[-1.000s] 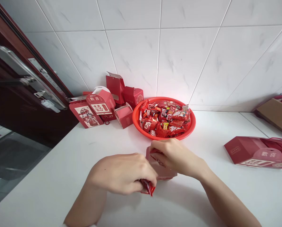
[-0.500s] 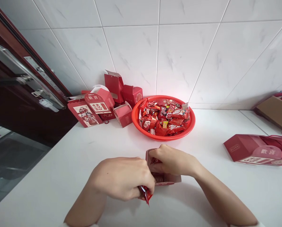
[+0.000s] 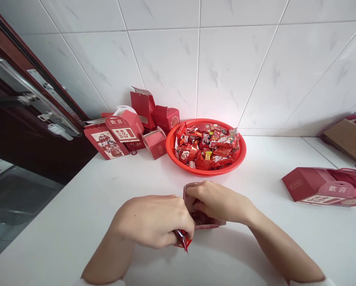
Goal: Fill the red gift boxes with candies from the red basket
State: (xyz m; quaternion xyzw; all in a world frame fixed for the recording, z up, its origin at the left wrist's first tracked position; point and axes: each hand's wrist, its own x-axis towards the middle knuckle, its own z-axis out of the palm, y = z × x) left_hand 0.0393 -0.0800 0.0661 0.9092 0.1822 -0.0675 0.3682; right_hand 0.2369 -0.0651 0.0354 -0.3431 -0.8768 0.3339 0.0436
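My left hand (image 3: 157, 220) is closed around a shiny red candy packet (image 3: 183, 240), whose end sticks out below the fingers. Just to its right, an open red paper box (image 3: 206, 226) rests on the table. My right hand (image 3: 218, 200) reaches into this box from above, fingers curled down and partly hidden by its walls. Whatever those fingers pinch, if anything, cannot be made out. Beyond both hands stands a red plastic basket (image 3: 206, 172), heaped with red-wrapped candies (image 3: 207, 149).
Several red gift boxes (image 3: 122, 131) cluster against the tiled wall at the back left. Another red box with a ribbon (image 3: 318, 186) lies on the white table (image 3: 85, 214) at the right. A brown cardboard box (image 3: 349, 141) is behind it. A dark door (image 3: 26, 119) borders the left.
My right hand has dipped slightly deeper into the open box, its fingers lower inside. The left hand keeps the packet in nearly the same place. The view has shifted a little.
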